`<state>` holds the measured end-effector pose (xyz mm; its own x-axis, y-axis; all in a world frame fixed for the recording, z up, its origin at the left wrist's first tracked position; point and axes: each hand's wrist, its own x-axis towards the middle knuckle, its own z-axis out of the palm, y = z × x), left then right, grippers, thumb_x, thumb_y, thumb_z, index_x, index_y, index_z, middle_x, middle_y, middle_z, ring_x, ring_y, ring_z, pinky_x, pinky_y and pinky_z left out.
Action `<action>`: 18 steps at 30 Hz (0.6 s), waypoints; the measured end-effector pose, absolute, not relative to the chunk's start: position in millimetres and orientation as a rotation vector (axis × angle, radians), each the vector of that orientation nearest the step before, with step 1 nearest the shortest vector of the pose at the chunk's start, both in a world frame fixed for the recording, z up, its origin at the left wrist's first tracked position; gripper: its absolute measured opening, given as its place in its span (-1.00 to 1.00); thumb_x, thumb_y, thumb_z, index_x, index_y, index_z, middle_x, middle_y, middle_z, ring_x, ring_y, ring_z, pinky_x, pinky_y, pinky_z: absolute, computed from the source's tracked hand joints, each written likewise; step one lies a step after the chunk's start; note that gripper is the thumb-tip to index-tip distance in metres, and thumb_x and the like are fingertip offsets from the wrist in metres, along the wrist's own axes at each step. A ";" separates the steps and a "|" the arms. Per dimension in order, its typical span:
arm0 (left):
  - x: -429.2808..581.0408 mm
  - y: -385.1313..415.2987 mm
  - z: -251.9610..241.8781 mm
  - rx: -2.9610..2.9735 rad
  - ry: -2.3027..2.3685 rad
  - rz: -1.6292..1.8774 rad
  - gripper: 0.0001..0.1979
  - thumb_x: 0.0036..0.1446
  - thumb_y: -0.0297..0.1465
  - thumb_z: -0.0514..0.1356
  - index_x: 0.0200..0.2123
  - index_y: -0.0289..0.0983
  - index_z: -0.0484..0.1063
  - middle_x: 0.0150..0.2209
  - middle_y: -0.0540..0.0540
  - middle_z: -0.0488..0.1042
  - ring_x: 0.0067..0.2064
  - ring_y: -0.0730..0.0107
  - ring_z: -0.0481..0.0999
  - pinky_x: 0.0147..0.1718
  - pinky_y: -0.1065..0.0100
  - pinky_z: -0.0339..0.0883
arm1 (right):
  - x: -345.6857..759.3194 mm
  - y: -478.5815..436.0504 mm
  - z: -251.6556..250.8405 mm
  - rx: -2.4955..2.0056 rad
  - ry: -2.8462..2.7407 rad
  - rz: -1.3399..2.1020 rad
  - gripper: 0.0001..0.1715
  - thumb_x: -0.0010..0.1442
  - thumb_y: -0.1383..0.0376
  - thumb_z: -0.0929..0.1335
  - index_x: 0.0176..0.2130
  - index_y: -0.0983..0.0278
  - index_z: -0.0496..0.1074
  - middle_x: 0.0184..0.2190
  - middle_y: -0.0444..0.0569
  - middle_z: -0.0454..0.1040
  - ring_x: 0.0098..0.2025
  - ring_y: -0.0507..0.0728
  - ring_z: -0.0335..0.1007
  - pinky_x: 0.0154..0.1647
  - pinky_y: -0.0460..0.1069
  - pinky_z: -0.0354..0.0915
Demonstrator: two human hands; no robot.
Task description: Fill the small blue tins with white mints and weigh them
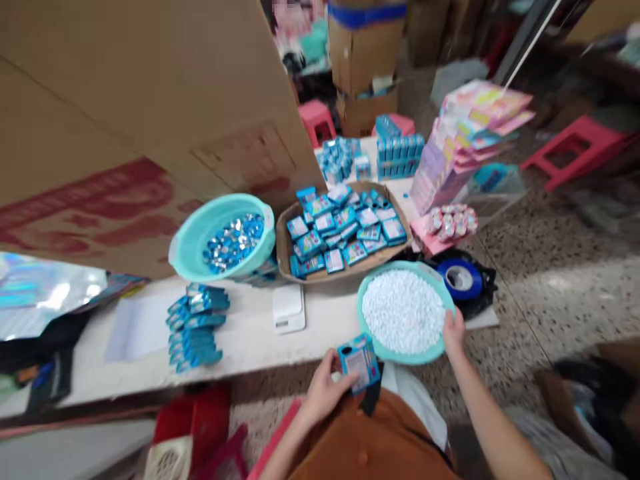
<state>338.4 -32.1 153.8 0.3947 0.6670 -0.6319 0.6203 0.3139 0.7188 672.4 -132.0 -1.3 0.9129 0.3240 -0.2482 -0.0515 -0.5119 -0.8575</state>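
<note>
Low white table [250, 340] stands on a speckled floor [540, 267], with cartons and pink stools [575, 147] behind it, partly blurred.

At the near edge of the table the left hand [325, 390] holds a small blue box [359, 363]. The thumb and fingers are closed narrowly around its left side, and the box is a little tilted, just above the person's lap. Just beside it, to the right, the right hand [454, 330] grips the right rim of a teal bowl [363, 293]. Its fingers are curled over the rim. The bowl is full of small white pellets [403, 310] and hangs partly over the table edge.

Left of the bowl a white scale [289, 308] lies flat. Behind it a brown basket [283, 247] holds many blue boxes [345, 230] in a loose heap. Touching the basket on the left, a teal basin [200, 213] leans a little and holds shiny blue pieces [233, 241]. In front of the basin is a stack of blue packets [195, 327]. A roll of blue tape [460, 279] lies right behind the bowl, and farther back is a tall stack of pink cards [465, 140]. A big cardboard sheet [150, 100] rises on the left.
</note>
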 end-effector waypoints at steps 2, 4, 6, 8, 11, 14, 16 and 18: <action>333.0 -43.4 154.6 1.251 1.319 0.095 -0.56 -0.09 -0.08 0.27 -0.20 -0.20 0.31 -0.15 -0.11 0.50 -0.09 0.25 0.48 -0.04 0.27 0.34 | 668.5 -130.2 -9.4 -2.100 -0.232 0.454 -0.27 0.09 -0.06 0.17 0.03 0.39 0.35 0.01 0.20 0.41 0.03 0.25 0.31 0.10 0.16 0.18; 327.4 -46.4 152.8 1.173 1.327 0.123 -0.53 -0.10 -0.10 0.30 -0.20 -0.22 0.29 -0.16 -0.12 0.50 -0.11 0.28 0.49 -0.06 0.27 0.36 | 662.4 -129.9 -18.4 -2.115 -0.262 0.453 -0.30 0.13 -0.02 0.16 0.05 0.41 0.34 0.01 0.21 0.42 0.02 0.24 0.32 0.09 0.15 0.19; 321.9 -43.8 150.9 1.155 1.291 0.159 -0.53 -0.09 -0.12 0.32 -0.19 -0.23 0.28 -0.16 -0.12 0.50 -0.11 0.28 0.50 -0.06 0.25 0.36 | 654.0 -130.4 -25.5 -2.119 -0.276 0.433 -0.33 0.16 0.00 0.16 0.06 0.39 0.34 0.00 0.19 0.43 0.01 0.23 0.33 0.09 0.15 0.19; 316.3 -37.5 149.4 1.167 1.243 0.201 -0.55 -0.08 -0.15 0.32 -0.19 -0.23 0.27 -0.16 -0.11 0.50 -0.11 0.27 0.50 -0.05 0.21 0.36 | 643.2 -130.1 -29.7 -2.119 -0.287 0.403 -0.35 0.17 0.02 0.16 0.07 0.36 0.35 -0.01 0.17 0.44 0.00 0.23 0.35 0.08 0.14 0.20; 306.8 -25.8 147.5 1.173 1.193 0.234 -0.57 -0.06 -0.18 0.33 -0.19 -0.23 0.26 -0.17 -0.09 0.50 -0.12 0.27 0.50 -0.06 0.18 0.37 | 623.0 -128.0 -29.1 -2.131 -0.297 0.380 -0.39 0.15 0.04 0.17 0.04 0.34 0.37 -0.03 0.16 0.47 -0.03 0.23 0.37 0.04 0.13 0.23; 295.8 -15.7 144.2 1.175 1.179 0.226 -0.56 -0.07 -0.19 0.33 -0.18 -0.23 0.25 -0.18 -0.08 0.50 -0.13 0.26 0.51 -0.08 0.18 0.38 | 597.8 -127.2 -23.0 -2.166 -0.285 0.376 -0.41 0.14 0.05 0.17 -0.01 0.35 0.41 -0.10 0.17 0.50 -0.10 0.23 0.39 -0.02 0.12 0.26; 287.8 -10.6 141.1 1.168 1.164 0.219 -0.54 -0.08 -0.19 0.34 -0.18 -0.23 0.25 -0.18 -0.09 0.50 -0.13 0.26 0.51 -0.08 0.17 0.38 | 578.7 -128.5 -19.8 -2.182 -0.284 0.377 -0.44 0.14 0.06 0.16 -0.06 0.34 0.43 -0.16 0.15 0.52 -0.16 0.22 0.39 -0.07 0.10 0.27; 279.0 -5.7 136.9 1.156 1.133 0.220 -0.53 -0.09 -0.19 0.34 -0.16 -0.23 0.26 -0.18 -0.09 0.50 -0.12 0.25 0.51 -0.07 0.16 0.37 | 559.3 -130.7 -18.9 -2.165 -0.291 0.394 -0.47 0.14 0.06 0.16 -0.09 0.32 0.44 -0.21 0.11 0.54 -0.22 0.19 0.39 -0.11 0.07 0.28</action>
<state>279.0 -5.7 136.9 0.4696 0.6561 -0.5908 0.3872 0.4484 0.8056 559.3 -130.7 -18.9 0.9219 0.3467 -0.1731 0.0640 -0.5768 -0.8144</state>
